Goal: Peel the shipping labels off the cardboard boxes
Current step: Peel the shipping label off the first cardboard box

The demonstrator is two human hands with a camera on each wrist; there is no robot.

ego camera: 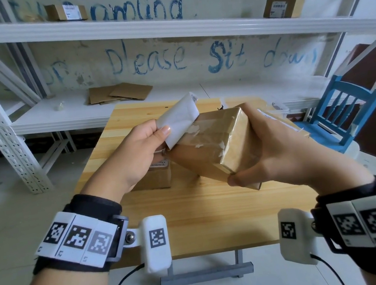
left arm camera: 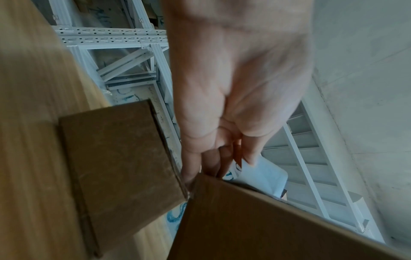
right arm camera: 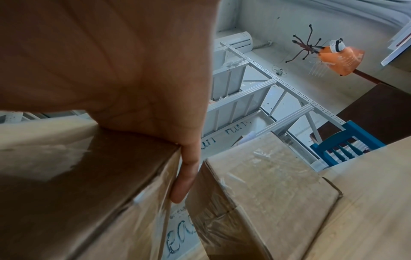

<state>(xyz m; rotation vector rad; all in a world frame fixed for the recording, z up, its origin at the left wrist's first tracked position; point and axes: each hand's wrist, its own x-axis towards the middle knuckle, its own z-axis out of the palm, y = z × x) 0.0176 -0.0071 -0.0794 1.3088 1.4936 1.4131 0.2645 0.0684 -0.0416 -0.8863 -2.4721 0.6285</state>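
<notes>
A taped cardboard box (ego camera: 221,145) is held tilted above the wooden table (ego camera: 192,214). My right hand (ego camera: 266,155) grips its right end, thumb under the near corner. My left hand (ego camera: 140,151) pinches a white shipping label (ego camera: 179,119), which curls up off the box's top face, its lower edge still by the box; torn white scraps stay on the tape. In the left wrist view the fingers (left arm camera: 220,158) pinch the label (left arm camera: 260,174) above the box (left arm camera: 278,225). The right wrist view shows my fingers (right arm camera: 184,176) wrapped over the box (right arm camera: 77,184).
A second box (ego camera: 157,173) with a label lies on the table under my left hand, a third box (ego camera: 278,122) behind my right hand. White metal shelving (ego camera: 117,26) behind holds more boxes and flat cardboard (ego camera: 119,92). A blue chair (ego camera: 344,110) stands right of the table.
</notes>
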